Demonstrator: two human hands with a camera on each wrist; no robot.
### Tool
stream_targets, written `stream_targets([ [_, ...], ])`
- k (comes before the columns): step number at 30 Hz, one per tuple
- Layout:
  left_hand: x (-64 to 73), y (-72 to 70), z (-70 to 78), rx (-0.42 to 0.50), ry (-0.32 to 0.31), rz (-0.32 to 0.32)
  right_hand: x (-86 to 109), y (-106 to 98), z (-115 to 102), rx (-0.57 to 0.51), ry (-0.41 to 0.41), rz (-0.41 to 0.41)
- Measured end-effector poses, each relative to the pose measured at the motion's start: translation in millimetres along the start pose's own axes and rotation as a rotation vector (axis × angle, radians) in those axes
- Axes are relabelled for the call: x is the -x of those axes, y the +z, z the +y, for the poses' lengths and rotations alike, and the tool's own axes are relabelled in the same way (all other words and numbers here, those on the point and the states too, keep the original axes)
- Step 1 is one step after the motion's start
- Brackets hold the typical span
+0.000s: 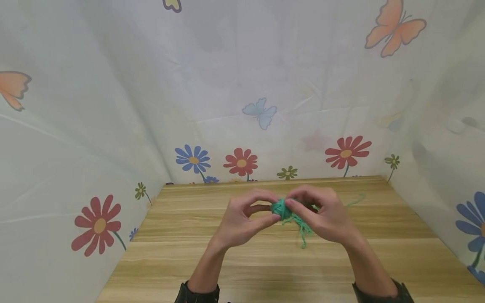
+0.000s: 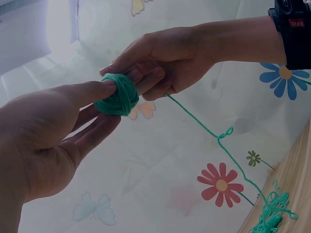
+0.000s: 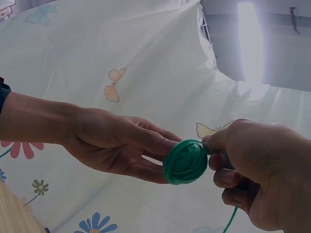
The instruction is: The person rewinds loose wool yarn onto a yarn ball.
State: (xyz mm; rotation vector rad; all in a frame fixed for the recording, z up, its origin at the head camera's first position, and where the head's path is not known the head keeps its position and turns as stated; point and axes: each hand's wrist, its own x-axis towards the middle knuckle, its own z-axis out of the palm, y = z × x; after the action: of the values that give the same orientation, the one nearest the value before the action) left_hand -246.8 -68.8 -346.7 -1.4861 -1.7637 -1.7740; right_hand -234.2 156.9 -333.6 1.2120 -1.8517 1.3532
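A small ball of green yarn [image 1: 279, 209] is held up above the wooden table between both hands. My left hand [image 1: 246, 219] grips it from the left, thumb on the near side and fingers on the far side, as the left wrist view shows the wound ball [image 2: 119, 95]. At the ball's right edge, my right hand [image 1: 322, 212] pinches the yarn between thumb and forefinger, its other fingers curled. From under the right hand a single strand [image 2: 194, 118] runs down to a loose heap of green yarn [image 2: 272, 213] on the table.
The wooden table [image 1: 182, 252] is bordered by a white curtain [image 1: 212, 75] printed with flowers and butterflies. A loose yarn end [image 1: 356, 201] shows beyond the right hand. A bright lamp [image 3: 251, 43] shines above the curtain in the right wrist view.
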Motion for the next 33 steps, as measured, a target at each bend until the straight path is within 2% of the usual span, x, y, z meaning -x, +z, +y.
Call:
stream_targets([
  [6,-1.7,0.3,7.3,-0.001,0.008,-0.019,2.2,-3,9,0.02,0.071,-0.004],
  [13,-1.3,1.2,8.7,0.025,0.022,-0.046,5.4,-6,16,0.08,0.27,-0.027],
  [21,-1.0,1.5,10.5,0.075,0.038,-0.033,5.7,-6,20,0.101,0.401,-0.008],
  [27,-0.3,-0.6,8.5,0.116,0.038,0.01,5.7,-2,20,0.07,0.396,-0.112],
  [33,-1.4,-2.9,6.6,0.109,0.044,0.06,5.8,4,21,0.065,0.289,-0.202],
])
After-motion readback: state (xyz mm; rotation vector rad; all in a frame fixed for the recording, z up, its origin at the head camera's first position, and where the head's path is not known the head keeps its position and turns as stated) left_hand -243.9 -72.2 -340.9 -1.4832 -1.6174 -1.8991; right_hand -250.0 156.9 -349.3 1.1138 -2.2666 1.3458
